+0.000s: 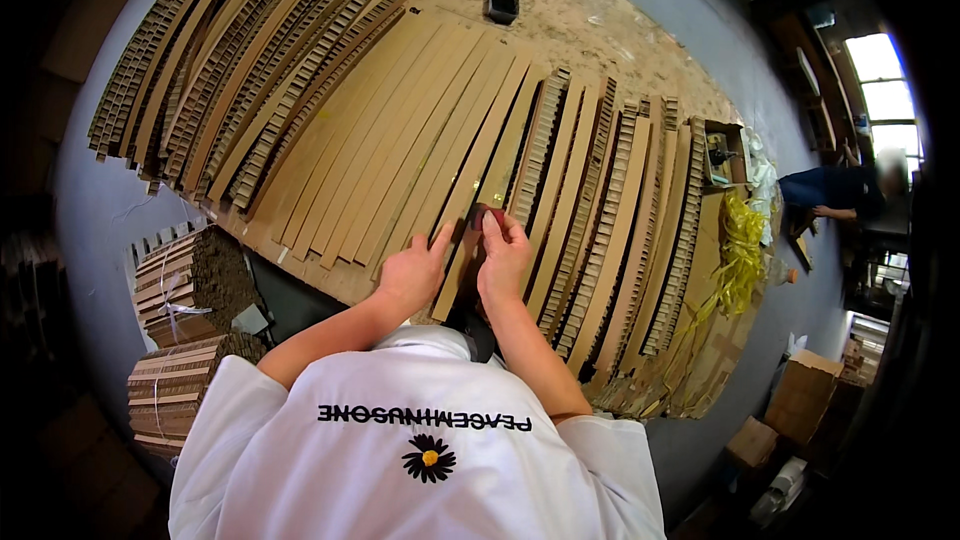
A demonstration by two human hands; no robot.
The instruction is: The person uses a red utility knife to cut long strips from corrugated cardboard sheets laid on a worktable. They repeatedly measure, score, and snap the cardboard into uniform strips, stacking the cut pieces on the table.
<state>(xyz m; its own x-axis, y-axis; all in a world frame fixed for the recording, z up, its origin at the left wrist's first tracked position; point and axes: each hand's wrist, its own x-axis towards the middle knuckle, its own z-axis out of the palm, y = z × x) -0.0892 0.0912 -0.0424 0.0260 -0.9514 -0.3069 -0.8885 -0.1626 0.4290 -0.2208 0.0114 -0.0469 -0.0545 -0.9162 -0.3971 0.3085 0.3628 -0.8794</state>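
Observation:
My left hand (pixel 415 272) rests on the cardboard strips near the table's front edge, its index finger stretched out and the other fingers partly curled. It holds nothing that I can see. Just right of it, my right hand (pixel 504 262) pinches a small dark red piece (pixel 480 214) between thumb and fingers, over one strip. The kind of piece is too small to tell. Several flat brown cardboard strips (pixel 400 140) lie side by side under and beyond my hands. To the right, honeycomb cardboard strips (pixel 600 250) lie with some open cells facing up.
More honeycomb strips (pixel 270 70) cover the table's left. A small black square container (pixel 502 6) stands at the back. Yellow plastic strapping (pixel 738 245) hangs by a cardboard box (pixel 728 152) at right. Tied bundles (pixel 165 390) stand lower left. Another person (pixel 835 190) is far right.

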